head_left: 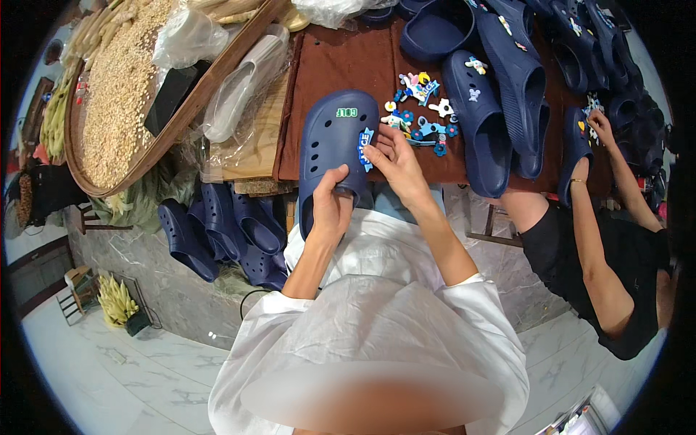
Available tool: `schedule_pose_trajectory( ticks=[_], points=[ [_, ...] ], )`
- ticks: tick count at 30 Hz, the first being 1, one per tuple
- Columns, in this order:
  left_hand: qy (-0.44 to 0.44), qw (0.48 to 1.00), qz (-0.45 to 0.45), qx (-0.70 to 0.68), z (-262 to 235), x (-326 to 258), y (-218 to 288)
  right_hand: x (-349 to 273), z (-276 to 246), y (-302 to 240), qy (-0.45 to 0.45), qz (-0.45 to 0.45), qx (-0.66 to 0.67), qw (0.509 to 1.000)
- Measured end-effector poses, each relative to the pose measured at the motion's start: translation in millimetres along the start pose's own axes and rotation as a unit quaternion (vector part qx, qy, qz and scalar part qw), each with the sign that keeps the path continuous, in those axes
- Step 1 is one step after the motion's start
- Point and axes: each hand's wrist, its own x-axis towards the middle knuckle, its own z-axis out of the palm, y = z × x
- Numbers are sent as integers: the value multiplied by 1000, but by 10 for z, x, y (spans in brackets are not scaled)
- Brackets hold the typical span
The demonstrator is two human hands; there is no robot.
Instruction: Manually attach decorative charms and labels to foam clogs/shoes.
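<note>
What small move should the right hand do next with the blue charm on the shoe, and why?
Probably press the blue charm down into a hole of the navy shoe. The right hand pinches it at the shoe's side, where it looks tilted, while the left hand grips the heel to steady it.

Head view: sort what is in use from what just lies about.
In use: navy clog, held at the heel by the left hand; blue charm, pressed on by the right hand; loose charms.
Lying about: grain basket; clogs below the table.

Left hand [332, 206] gripping navy clog [335, 141], right hand [395, 163] pressing blue charm [365, 148] on it
</note>
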Motion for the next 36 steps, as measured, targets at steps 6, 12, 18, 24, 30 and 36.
schedule_pose_trajectory(
  ticks=[6,12,18,24,30,36],
  points=[
    [14,1000,-3,-6,-8,27,-16,-132,-231,-4,36,-26,-123,991],
    [13,1000,-7,-11,-85,59,-33,132,-645,-333,165,-201,-454,852],
    [12,1000,-18,-13,-111,125,-76,337,-814,-280,156,-211,-598,757],
    [11,999,-25,-19,-153,192,-75,376,-793,-281,141,-201,-597,763],
    [8,1000,-22,-16,-132,222,-60,386,-502,-454,124,-246,-453,848],
    [20,999,-31,13,6,168,-5,399,-186,-451,62,-354,-392,847]
  ],
)
